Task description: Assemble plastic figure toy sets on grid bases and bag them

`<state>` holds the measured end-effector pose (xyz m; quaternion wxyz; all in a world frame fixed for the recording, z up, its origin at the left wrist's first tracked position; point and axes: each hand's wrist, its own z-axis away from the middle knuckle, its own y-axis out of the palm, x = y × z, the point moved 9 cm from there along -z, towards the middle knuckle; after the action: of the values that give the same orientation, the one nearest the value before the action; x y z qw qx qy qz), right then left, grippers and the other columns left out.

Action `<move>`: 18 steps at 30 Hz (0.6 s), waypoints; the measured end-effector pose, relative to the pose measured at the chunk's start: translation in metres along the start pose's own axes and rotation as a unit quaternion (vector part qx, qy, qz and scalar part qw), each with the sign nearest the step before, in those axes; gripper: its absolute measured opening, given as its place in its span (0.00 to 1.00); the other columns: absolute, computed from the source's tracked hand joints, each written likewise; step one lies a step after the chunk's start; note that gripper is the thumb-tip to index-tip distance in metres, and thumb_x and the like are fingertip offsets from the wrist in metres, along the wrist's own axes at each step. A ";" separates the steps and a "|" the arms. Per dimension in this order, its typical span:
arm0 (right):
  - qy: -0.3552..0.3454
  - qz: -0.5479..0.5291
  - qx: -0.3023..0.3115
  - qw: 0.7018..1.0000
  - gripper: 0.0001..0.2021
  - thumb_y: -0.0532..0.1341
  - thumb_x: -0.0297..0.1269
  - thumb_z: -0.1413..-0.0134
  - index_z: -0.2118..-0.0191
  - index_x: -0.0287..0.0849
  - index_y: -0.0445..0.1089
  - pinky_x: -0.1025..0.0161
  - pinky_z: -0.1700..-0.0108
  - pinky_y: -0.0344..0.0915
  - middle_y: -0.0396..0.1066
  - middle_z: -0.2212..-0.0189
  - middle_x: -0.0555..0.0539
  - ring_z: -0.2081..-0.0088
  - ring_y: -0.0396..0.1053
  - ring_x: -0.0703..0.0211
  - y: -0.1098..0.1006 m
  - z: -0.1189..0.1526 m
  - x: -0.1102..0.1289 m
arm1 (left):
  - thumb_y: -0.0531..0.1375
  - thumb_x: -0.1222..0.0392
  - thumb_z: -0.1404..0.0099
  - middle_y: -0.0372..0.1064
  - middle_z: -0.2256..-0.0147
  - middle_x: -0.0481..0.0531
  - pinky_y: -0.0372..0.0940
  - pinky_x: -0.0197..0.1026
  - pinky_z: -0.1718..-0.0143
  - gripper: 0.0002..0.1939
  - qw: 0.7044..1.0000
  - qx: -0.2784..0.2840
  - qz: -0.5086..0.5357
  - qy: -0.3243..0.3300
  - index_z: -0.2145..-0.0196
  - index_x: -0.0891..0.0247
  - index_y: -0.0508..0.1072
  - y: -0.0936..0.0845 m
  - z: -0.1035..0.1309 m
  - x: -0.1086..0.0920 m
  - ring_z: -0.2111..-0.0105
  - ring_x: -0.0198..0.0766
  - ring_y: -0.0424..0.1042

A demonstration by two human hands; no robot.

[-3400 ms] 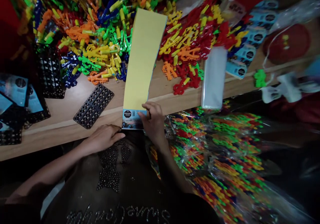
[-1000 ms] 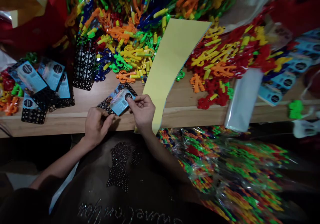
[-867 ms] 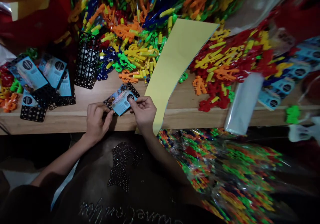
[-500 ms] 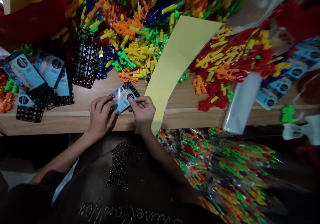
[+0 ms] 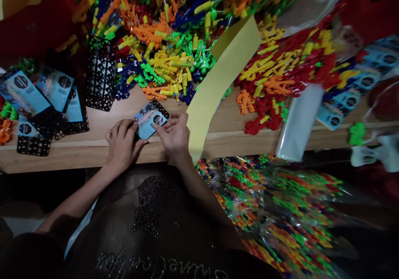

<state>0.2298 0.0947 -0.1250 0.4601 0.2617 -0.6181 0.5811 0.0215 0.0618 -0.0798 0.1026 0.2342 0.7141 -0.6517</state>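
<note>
Between my hands, over the wooden table (image 5: pixel 224 141), a blue printed card (image 5: pixel 146 126) with a black octagon mark lies on a black perforated plastic piece (image 5: pixel 161 108). My left hand (image 5: pixel 122 142) grips the left end of the card, its fingers bent and thumb along the near edge. On the right end, my right hand (image 5: pixel 175 137) pinches the card, thumb on top; its other fingertips are partly hidden. Just right of this hand runs a long yellow sheet (image 5: pixel 215 83), its far end curled over.
More blue cards (image 5: pixel 25 90) and black perforated pieces (image 5: pixel 100 79) lie at left. A heap of colourful plastic toy figures (image 5: pixel 168 62) fills the back. At right are a stack of clear bags (image 5: pixel 301 121) and further cards (image 5: pixel 349 98). Bagged toys (image 5: pixel 299 220) sit below the table edge.
The yellow sheet's far end has bent over and narrowed. Both hands have shifted slightly left with the card, and the right thumb has slid back a little on it. The camera view has moved slightly.
</note>
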 end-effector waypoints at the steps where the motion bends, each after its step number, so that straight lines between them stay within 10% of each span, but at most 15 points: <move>1: -0.013 0.015 -0.005 1.000 0.31 0.76 0.51 0.50 0.45 0.46 0.65 0.58 0.64 0.73 0.71 0.63 0.50 0.66 0.71 0.58 -0.003 -0.003 0.001 | 0.58 0.37 0.24 0.70 0.36 0.67 0.60 0.60 0.42 0.27 1.000 0.003 -0.003 -0.001 0.39 0.58 0.73 0.000 -0.001 0.000 0.37 0.60 0.66; 5: -0.053 0.054 0.002 0.997 0.21 0.69 0.47 0.41 0.47 0.44 0.69 0.55 0.57 0.75 0.71 0.54 0.43 0.57 0.74 0.53 -0.005 -0.014 0.002 | 0.61 0.36 0.27 0.67 0.33 0.69 0.56 0.66 0.38 0.28 1.000 0.018 -0.001 -0.006 0.41 0.60 0.73 0.006 -0.005 0.000 0.35 0.63 0.65; 10: 0.019 -0.094 0.037 0.995 0.16 0.68 0.52 0.41 0.61 0.44 0.70 0.62 0.69 0.70 0.71 0.70 0.51 0.72 0.69 0.62 -0.003 -0.015 -0.012 | 0.69 0.42 0.33 0.68 0.35 0.70 0.50 0.70 0.32 0.35 1.000 0.024 -0.011 -0.015 0.36 0.62 0.67 0.012 -0.003 -0.002 0.35 0.64 0.65; 18: -0.010 -0.251 0.067 0.966 0.21 0.73 0.55 0.44 0.58 0.48 0.67 0.68 0.78 0.65 0.70 0.73 0.57 0.79 0.65 0.66 -0.010 0.005 0.019 | 0.67 0.45 0.33 0.68 0.40 0.67 0.69 0.61 0.39 0.43 0.982 0.073 0.167 -0.049 0.28 0.65 0.61 0.002 0.016 -0.011 0.40 0.58 0.69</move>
<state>0.2284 0.0927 -0.1030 0.5668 0.4444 -0.4968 0.4842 0.0295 0.0435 -0.0783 0.2274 0.3250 0.6098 -0.6861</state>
